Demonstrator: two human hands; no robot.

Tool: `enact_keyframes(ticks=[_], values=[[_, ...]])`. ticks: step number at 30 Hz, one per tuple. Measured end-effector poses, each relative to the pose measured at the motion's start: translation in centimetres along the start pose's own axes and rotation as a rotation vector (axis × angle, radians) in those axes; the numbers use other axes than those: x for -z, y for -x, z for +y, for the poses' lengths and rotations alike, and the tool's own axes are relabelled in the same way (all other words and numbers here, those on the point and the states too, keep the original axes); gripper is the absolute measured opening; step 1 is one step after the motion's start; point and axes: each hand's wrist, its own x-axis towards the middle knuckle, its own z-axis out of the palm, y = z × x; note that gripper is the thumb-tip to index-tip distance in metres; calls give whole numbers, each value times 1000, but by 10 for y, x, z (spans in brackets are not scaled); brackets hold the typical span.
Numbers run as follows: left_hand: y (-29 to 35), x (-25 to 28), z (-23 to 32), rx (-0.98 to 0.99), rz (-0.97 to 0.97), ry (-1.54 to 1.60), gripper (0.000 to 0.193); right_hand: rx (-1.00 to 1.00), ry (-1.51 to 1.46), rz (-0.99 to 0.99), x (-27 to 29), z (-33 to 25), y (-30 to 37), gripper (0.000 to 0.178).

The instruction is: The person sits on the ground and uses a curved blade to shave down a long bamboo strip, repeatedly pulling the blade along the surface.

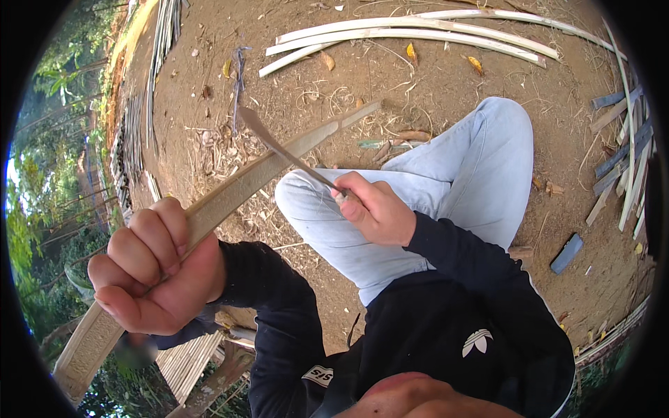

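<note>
My left hand (150, 268) is closed around a long, flat bamboo strip (240, 182). The strip slants from the lower left up to the ground's middle, its far end past my bent knee. In my right hand (382, 214), closed on its handle, is a knife (268, 138) with a long, dark, slightly curved blade. The blade crosses the strip's upper part; whether its edge bites into the wood I cannot tell. Most of the knife handle is hidden by my fingers. My legs in light blue jeans (481, 167) are folded below the hands.
Pale split strips (411, 33) lie on the dirt at the far side. More strips, some grey, form a pile (627, 164) at right, near a dark rectangular object (566, 253). Shavings (219, 150) litter the ground. Another person's dark sleeve (187, 333) shows at lower left, by a slatted bamboo panel (188, 366).
</note>
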Motion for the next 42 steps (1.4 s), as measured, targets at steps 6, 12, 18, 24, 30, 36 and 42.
enact_keyframes(ticks=[6, 12, 18, 24, 30, 36, 42], values=[[0, 10, 6, 15, 65, 6, 38, 115, -17, 6, -1, 0, -5, 43], [6, 18, 9, -22, 31, -41, 38, 71, 154, -21, 22, -8, -15, 45], [14, 6, 6, -58, 4, -57, 37, -198, 196, -16, 32, 1, -10, 27], [17, 6, 5, -79, 11, -53, 37, -61, 96, -7, 28, 8, -1, 47], [22, 11, 6, -80, 28, -35, 37, 51, 55, -19, 17, -8, 4, 43], [18, 24, 7, -79, 34, -15, 36, 2, 176, 25, 24, 17, -9, 45], [10, 23, 8, -54, 26, -10, 36, -295, 243, 148, 36, 55, -23, 38]])
